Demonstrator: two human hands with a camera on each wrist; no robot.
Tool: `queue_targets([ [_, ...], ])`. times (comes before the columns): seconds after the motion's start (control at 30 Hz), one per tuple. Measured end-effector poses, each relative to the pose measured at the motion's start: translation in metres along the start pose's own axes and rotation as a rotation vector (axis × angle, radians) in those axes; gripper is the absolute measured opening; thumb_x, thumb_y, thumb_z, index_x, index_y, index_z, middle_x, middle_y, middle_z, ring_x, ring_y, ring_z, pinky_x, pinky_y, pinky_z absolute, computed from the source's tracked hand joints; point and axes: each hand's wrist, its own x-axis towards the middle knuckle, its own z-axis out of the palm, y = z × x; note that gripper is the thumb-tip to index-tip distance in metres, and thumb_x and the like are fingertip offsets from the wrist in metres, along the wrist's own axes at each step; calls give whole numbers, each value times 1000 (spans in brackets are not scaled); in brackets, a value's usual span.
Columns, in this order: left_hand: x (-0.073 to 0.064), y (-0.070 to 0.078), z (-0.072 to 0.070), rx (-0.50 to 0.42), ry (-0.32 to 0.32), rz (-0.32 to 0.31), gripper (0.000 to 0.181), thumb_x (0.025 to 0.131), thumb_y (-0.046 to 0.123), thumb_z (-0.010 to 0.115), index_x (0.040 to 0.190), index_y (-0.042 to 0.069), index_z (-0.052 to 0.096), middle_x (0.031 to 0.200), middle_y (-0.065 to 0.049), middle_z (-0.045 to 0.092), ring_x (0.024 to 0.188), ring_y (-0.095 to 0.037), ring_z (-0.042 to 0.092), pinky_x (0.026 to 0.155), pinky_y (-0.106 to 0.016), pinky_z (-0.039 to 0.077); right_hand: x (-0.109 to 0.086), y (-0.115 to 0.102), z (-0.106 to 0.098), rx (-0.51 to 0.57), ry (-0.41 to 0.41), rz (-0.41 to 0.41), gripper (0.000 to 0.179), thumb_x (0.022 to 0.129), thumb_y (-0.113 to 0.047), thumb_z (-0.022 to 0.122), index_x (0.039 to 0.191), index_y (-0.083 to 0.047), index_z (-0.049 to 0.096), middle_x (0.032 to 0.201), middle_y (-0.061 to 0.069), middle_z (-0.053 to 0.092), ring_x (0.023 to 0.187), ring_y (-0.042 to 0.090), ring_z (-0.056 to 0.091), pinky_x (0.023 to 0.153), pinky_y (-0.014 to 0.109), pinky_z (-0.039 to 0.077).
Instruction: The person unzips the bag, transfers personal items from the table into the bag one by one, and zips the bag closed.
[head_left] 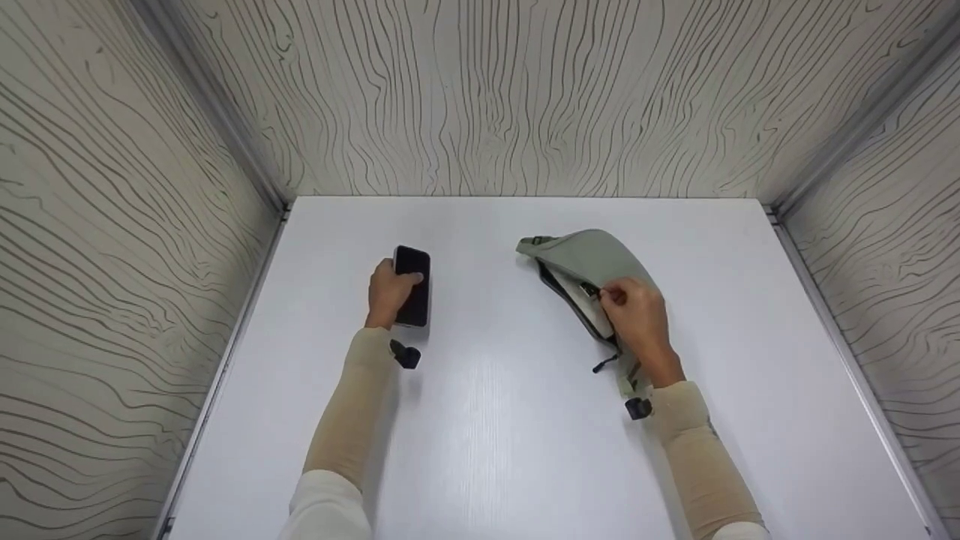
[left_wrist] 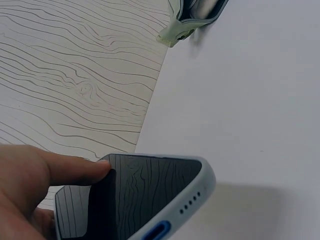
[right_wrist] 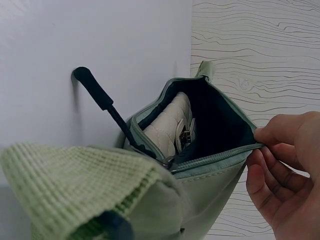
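Note:
My left hand (head_left: 388, 292) grips a smartphone (head_left: 415, 304) by its side, thumb over the dark screen. In the left wrist view the phone has a pale case, and its lower edge with the speaker holes faces the camera. With thumb and fingertips, my right hand (head_left: 639, 315) pinches the zipped rim of a sage-green sling bag (head_left: 604, 255). The bag's mouth gapes in the right wrist view. Inside lies a white quilted wallet (right_wrist: 167, 125) with a dark metal clasp. A black zip pull (right_wrist: 94, 89) sticks out beside the opening.
Both things are on or over a white table (head_left: 480, 420). Wood-grain patterned walls (head_left: 480, 97) rise at its back and sides. A green woven strap (right_wrist: 75, 185) lies at the near end of the bag. Small black cameras (head_left: 406, 354) sit on both wrists.

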Motion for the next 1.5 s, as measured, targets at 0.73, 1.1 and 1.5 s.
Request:
queue_targets([
  [0.73,-3,8,18,-82,-41,-16,64,99,23,69,152,-5,47,145,-26,60,135,-40,59,116,-53,47,2,-2,-4,-10,-11,-14,9,95,-7,76,99,1,79,90,16,75,80,28,71,69,38,54],
  [1.1,-7,14,28,-98,-46,-5,66,99,22,70,154,-5,46,147,-26,59,137,-40,58,119,-53,44,2,-4,-5,-11,-8,-13,9,95,-7,77,98,1,79,90,16,75,80,28,70,69,38,53],
  [1.5,-12,19,41,-147,-67,4,62,97,22,71,149,-5,50,143,-25,62,132,-38,60,116,-52,46,1,-3,-4,-7,-9,-1,9,94,-6,77,98,2,79,90,16,76,81,29,71,70,40,54],
])
